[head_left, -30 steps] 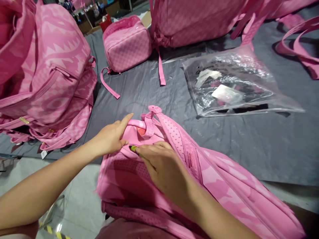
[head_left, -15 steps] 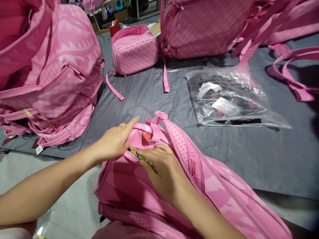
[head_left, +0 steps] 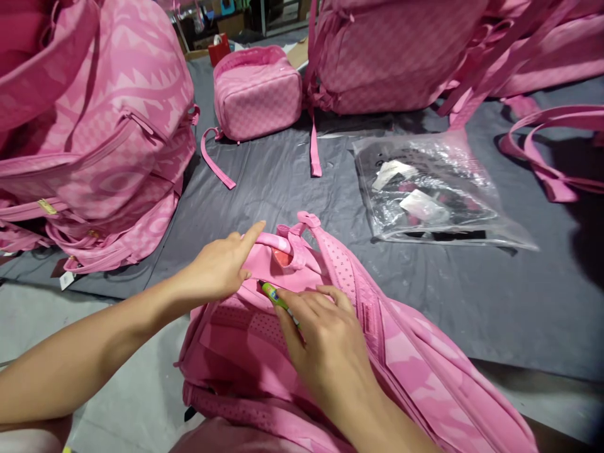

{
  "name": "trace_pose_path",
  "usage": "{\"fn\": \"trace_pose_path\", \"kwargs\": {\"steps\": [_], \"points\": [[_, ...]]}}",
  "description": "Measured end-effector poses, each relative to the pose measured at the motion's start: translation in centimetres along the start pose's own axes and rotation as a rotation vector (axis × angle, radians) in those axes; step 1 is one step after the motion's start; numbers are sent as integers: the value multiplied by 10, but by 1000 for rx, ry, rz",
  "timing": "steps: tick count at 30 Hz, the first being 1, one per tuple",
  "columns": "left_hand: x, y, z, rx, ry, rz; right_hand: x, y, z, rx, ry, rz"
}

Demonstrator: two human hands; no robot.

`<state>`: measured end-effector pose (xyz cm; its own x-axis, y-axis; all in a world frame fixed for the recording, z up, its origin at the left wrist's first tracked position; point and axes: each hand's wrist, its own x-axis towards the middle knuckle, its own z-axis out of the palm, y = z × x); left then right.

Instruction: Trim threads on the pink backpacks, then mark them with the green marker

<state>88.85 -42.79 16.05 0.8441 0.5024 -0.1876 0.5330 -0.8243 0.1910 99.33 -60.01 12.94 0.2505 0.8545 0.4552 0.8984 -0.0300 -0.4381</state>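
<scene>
A pink backpack [head_left: 425, 371] lies in front of me, its perforated shoulder straps and top handle facing up. My left hand [head_left: 221, 267] grips its top edge beside the handle, with the index finger stretched along the handle and the thumb on the seam below. In my right hand [head_left: 325, 340] is a slim green marker [head_left: 276, 294] with printed colours, pinched between thumb and fingers. Its dark tip points up and left at the seam just under the handle; whether it touches the fabric I cannot tell. My curled right fingers hide its back end.
A large patterned pink backpack [head_left: 136, 126] stands at left. Behind are a small pink checked bag [head_left: 259, 100] and a pink checked backpack [head_left: 382, 63]. A clear plastic bag [head_left: 425, 195] with dark contents lies right of centre on the grey-covered table [head_left: 274, 189].
My right hand has drawn back a little to the right and down with the marker, showing its dark tip. The left hand has stayed nearly in place at the backpack's top.
</scene>
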Motion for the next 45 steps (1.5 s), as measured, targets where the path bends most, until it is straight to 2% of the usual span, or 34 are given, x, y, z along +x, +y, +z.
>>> {"fn": "trace_pose_path", "kwargs": {"steps": [6,11,16,21,26,32,37,42,45], "points": [[-2,-3,2,26,27,17,5,5,2,209,-101,8],[-3,-2,2,29,21,18,2,7,-3,60,-42,29],[-5,-1,1,54,24,14,5,4,-3,167,-156,23],[-8,1,-1,57,18,2,4,2,-2,111,-89,70],[-9,2,-2,47,14,-15,9,-2,5,280,-129,34],[-8,3,-3,47,13,-14,5,-2,-4,60,-93,97],[-8,4,-3,33,18,-11,4,0,-6,113,-160,45],[-8,1,-1,29,32,13,1,-4,-3,0,-87,80],[-8,-1,0,45,33,4,3,-2,-1,118,-121,49]]}}
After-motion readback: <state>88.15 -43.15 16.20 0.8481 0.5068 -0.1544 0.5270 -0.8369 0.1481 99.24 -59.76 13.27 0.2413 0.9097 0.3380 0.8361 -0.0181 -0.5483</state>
